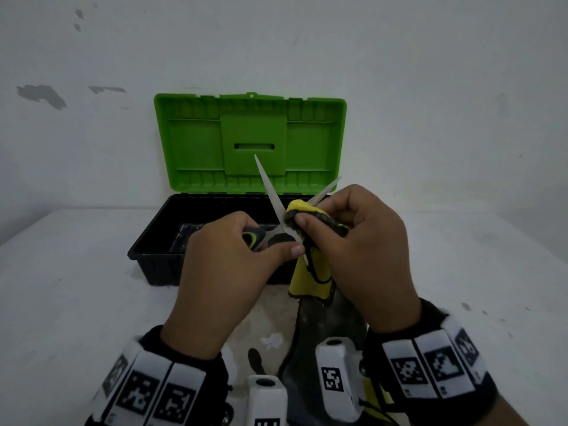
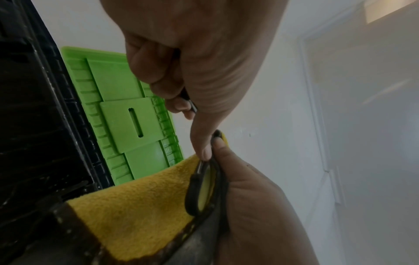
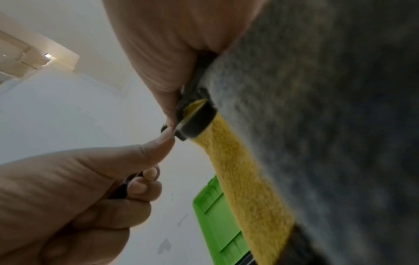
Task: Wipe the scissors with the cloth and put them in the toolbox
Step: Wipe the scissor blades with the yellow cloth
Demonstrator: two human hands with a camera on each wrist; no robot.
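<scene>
Above the tabletop (image 1: 76, 287), just in front of the open toolbox (image 1: 159, 259), the scissors (image 1: 266, 186) are held in the air with their blades spread wide: one steel blade points up and away across the green lid (image 1: 196, 139), the other angles up to the right and shows only near its tip beyond the cloth (image 1: 310, 278). The left hand (image 1: 224, 272) grips the dark handle with its yellow-green inset, fingers (image 2: 145, 59) curled round it and the thumb stretched forward toward the pivot, where its tip meets the right hand's thumb. The right hand (image 1: 365, 253) has its fingers curled round a bunched fold of the cloth and pinches it against the right-hand blade close to the pivot. The cloth is yellow on one face and dark grey on the other, with a dark stitched edge; its free end hangs down between the wrists toward the tabletop. From the left wrist view the second handle loop lies against the yellow face of the cloth, just under the two thumbs. The toolbox has a black base and a lid standing upright against the white wall (image 1: 430, 87), which bears several grey chipped patches. Both wrists carry black bands with white marker-printed blocks (image 1: 430, 370).
</scene>
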